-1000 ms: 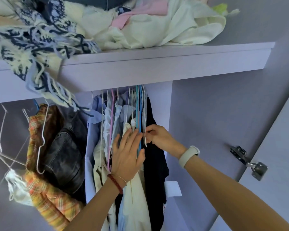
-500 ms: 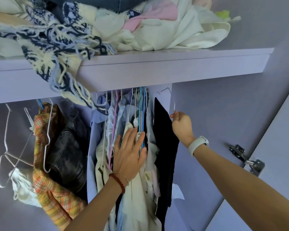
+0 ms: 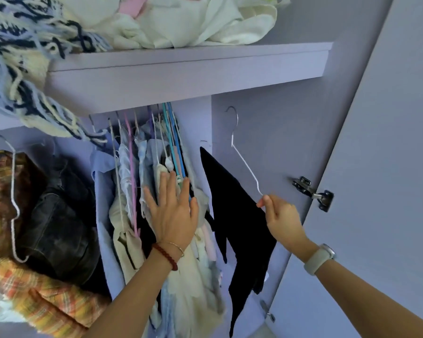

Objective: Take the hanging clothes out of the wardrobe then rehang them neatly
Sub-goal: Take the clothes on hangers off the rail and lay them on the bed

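A tight bunch of pale shirts on coloured hangers hangs under the wardrobe shelf. My left hand lies flat against that bunch, fingers spread, holding nothing. My right hand pinches the lower end of a white wire hanger. The hanger's hook is off the rail, out in front of the wardrobe's right side panel. A black garment hangs from it and droops down to the left of my right hand.
An orange plaid shirt and a dark denim piece hang at the left beside an empty white wire hanger. The shelf above holds piled clothes and a fringed knit. The open door with its hinge stands at the right.
My right hand has pulled the white hanger with the black garment off the rail and out to the right and down. My left hand stays pressed on the remaining clothes.
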`<state>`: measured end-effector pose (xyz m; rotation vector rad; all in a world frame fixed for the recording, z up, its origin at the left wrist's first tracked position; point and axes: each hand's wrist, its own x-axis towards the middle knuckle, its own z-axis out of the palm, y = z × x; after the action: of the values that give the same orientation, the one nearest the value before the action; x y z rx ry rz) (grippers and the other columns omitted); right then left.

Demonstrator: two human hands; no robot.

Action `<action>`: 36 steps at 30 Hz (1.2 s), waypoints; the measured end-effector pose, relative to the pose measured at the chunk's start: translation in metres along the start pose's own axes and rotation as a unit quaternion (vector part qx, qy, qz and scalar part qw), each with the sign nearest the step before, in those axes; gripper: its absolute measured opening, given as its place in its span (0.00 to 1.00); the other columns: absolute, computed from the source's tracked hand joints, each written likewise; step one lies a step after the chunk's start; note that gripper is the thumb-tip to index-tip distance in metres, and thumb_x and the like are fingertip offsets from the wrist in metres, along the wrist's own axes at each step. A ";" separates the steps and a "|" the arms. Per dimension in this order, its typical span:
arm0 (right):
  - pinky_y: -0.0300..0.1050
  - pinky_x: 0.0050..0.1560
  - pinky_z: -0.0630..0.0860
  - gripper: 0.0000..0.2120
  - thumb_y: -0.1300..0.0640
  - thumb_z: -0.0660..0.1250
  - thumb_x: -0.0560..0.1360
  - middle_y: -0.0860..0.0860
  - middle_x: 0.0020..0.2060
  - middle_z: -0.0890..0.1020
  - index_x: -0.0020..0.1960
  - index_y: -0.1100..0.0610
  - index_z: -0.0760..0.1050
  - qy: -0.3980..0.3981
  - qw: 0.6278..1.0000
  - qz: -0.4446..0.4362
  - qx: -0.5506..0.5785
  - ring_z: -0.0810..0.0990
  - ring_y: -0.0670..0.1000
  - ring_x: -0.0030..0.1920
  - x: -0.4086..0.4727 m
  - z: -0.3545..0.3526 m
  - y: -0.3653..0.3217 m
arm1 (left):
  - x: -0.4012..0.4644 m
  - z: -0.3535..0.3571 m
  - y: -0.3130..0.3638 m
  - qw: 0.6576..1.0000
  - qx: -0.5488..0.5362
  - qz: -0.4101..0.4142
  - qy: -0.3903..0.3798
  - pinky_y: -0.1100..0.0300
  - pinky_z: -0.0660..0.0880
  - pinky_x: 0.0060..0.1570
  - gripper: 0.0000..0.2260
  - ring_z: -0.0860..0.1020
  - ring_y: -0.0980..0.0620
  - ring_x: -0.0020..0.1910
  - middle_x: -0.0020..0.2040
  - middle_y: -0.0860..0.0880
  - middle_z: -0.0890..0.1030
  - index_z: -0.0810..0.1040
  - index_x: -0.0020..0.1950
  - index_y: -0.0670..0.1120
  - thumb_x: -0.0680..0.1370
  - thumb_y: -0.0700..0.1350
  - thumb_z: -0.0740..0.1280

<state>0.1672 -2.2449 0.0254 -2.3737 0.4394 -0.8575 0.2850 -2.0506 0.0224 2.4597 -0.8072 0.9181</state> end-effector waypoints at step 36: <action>0.33 0.30 0.64 0.10 0.59 0.59 0.78 0.42 0.22 0.71 0.40 0.54 0.74 0.215 0.850 0.473 -0.080 0.67 0.44 0.25 -0.531 -0.413 0.066 | -0.290 -0.127 0.597 0.619 -0.596 0.419 -0.294 0.53 0.68 0.37 0.17 0.73 0.48 0.30 0.31 0.52 0.77 0.79 0.38 0.42 0.77 0.49 0.55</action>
<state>-0.5072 -2.2103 -0.0070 -1.6853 1.7289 -0.8426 -0.3321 -2.3254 0.0055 1.0070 -2.0004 -0.3615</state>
